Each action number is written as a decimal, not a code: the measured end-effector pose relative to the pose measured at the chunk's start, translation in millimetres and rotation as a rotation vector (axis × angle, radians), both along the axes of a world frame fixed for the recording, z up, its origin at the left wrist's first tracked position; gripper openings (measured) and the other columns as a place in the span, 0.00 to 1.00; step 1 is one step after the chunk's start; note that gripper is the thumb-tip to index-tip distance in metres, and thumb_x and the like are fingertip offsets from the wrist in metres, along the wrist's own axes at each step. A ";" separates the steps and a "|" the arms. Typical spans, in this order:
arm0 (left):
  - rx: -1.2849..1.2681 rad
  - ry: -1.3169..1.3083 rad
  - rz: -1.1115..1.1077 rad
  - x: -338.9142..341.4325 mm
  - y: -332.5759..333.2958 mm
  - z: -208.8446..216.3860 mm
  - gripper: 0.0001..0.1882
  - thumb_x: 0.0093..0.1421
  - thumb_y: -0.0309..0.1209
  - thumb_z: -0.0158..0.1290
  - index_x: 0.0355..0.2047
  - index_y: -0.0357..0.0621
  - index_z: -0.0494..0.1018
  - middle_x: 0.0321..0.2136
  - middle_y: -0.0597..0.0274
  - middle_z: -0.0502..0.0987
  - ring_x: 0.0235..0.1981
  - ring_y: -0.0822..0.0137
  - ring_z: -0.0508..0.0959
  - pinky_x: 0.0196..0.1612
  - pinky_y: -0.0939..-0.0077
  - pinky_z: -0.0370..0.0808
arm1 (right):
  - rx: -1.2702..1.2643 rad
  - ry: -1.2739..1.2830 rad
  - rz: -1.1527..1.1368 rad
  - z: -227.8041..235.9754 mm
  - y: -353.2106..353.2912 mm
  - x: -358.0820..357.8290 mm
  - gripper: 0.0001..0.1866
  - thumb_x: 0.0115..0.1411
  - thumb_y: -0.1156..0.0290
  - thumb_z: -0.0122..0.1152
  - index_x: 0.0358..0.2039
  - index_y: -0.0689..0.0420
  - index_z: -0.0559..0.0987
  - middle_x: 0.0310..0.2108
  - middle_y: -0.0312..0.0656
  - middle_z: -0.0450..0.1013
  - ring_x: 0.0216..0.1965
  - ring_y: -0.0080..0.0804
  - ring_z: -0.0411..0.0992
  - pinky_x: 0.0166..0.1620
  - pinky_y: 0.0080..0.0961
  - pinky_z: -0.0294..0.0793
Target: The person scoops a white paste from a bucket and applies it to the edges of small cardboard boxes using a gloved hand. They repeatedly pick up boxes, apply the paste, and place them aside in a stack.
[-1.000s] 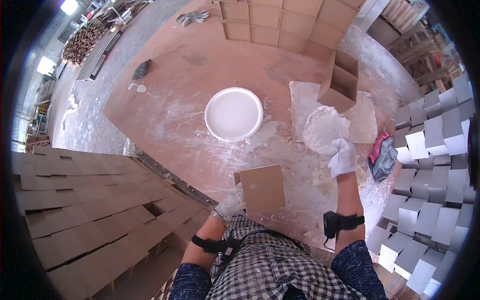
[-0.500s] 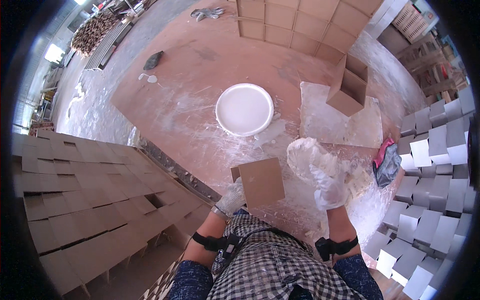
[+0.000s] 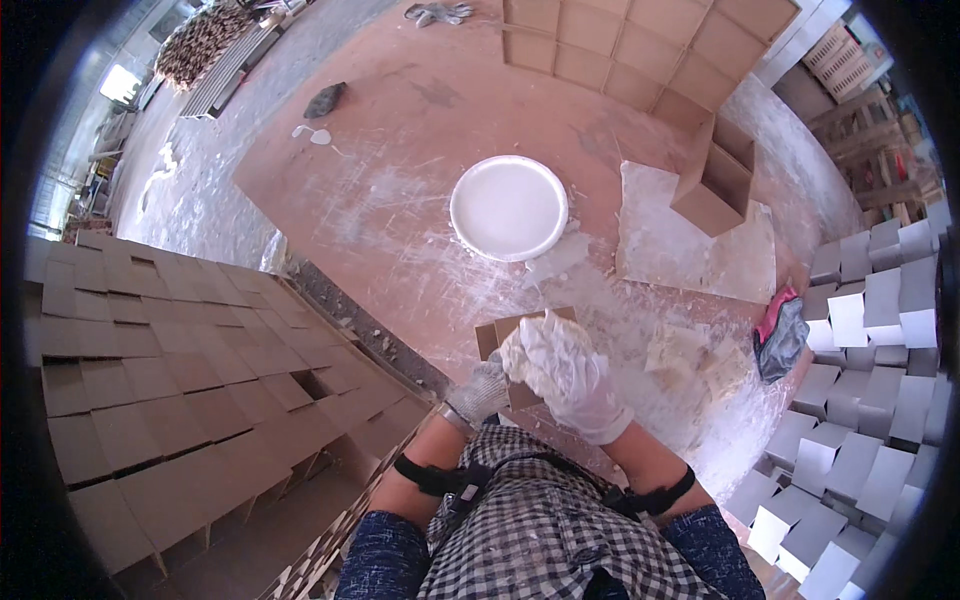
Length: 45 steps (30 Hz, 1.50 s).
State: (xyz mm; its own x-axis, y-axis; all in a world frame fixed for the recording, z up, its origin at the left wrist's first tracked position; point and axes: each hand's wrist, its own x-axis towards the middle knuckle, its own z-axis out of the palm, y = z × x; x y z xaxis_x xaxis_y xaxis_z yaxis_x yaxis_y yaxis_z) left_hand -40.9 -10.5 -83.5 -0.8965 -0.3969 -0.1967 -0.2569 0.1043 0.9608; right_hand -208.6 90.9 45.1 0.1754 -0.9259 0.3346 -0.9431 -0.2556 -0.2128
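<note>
In my gloved left hand (image 3: 478,393) is a small brown cardboard box (image 3: 488,338), held by its left side in front of my body. My right hand (image 3: 583,392), in a whitish glove, is closed around a lumpy cream-white pad (image 3: 530,358). The pad lies against the box face and covers much of it. Farther off on the reddish work surface (image 3: 390,160) stands a round white tray (image 3: 509,208) filled with smooth white material.
Stacked brown boxes (image 3: 180,370) fill the left, and rows of white-faced boxes (image 3: 840,400) the right. A two-compartment brown box (image 3: 715,180) stands on a pale sheet (image 3: 650,235). Nearby lie a pink-and-grey cloth (image 3: 782,338), a dark stone-like lump (image 3: 325,100) and gloves (image 3: 437,13).
My right hand has carried the pad leftward from beside the box onto its face. My left hand still grips the box. The whole view has shifted slightly.
</note>
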 end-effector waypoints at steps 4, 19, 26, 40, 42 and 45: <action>0.399 0.036 0.141 2.1 4.7 -27.4 0.27 0.61 0.26 0.48 0.59 0.45 0.54 0.57 0.61 0.60 0.57 0.66 0.63 0.60 0.71 0.61 | 0.145 -0.034 -0.210 3.5 10.3 9.7 0.29 0.50 0.66 0.52 0.56 0.54 0.66 0.59 0.46 0.59 0.58 0.40 0.61 0.50 0.33 0.67; -0.626 -0.258 -0.094 62.4 -19.7 67.1 0.23 0.59 0.34 0.46 0.55 0.45 0.64 0.54 0.57 0.67 0.55 0.60 0.66 0.57 0.64 0.62 | -0.132 -1.978 -0.884 6.6 -6.6 -71.0 0.22 0.55 0.74 0.53 0.52 0.58 0.68 0.49 0.46 0.69 0.49 0.40 0.70 0.50 0.32 0.70; 0.182 -0.058 0.273 77.1 -34.3 85.1 0.22 0.63 0.34 0.46 0.57 0.44 0.60 0.53 0.57 0.67 0.52 0.61 0.68 0.53 0.68 0.69 | -0.364 -2.325 -0.729 -80.1 -101.5 -118.7 0.19 0.59 0.71 0.49 0.51 0.59 0.68 0.48 0.46 0.70 0.49 0.43 0.69 0.53 0.41 0.69; 0.238 -0.076 0.157 97.3 -38.9 40.4 0.27 0.66 0.45 0.33 0.61 0.43 0.52 0.59 0.51 0.58 0.57 0.53 0.63 0.58 0.59 0.63 | -0.165 -2.093 -1.087 -59.8 -90.7 -6.5 0.26 0.54 0.77 0.45 0.57 0.57 0.60 0.53 0.47 0.64 0.54 0.43 0.64 0.57 0.41 0.64; 0.347 -0.045 0.191 97.4 -39.5 41.6 0.27 0.66 0.45 0.34 0.61 0.43 0.52 0.60 0.52 0.57 0.58 0.53 0.62 0.59 0.59 0.62 | -0.166 -2.189 -0.959 -66.5 -72.7 -41.0 0.27 0.55 0.77 0.45 0.57 0.55 0.60 0.53 0.46 0.64 0.54 0.42 0.64 0.56 0.42 0.65; 0.718 0.063 0.306 95.9 -39.6 49.5 0.27 0.66 0.44 0.34 0.61 0.44 0.52 0.60 0.52 0.56 0.58 0.54 0.62 0.59 0.59 0.61 | -0.187 -2.326 -0.772 -74.0 -47.0 -84.6 0.28 0.55 0.78 0.45 0.58 0.51 0.59 0.53 0.44 0.63 0.53 0.41 0.66 0.54 0.42 0.67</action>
State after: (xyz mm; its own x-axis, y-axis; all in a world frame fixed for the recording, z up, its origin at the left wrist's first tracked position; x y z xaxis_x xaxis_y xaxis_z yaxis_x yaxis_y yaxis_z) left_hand 54.9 -50.1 -34.0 -0.7857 -0.4234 -0.4510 -0.1162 -0.6151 0.7798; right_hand -293.2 44.0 -28.9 -0.6217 -0.5740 -0.5329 0.7565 -0.2639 -0.5983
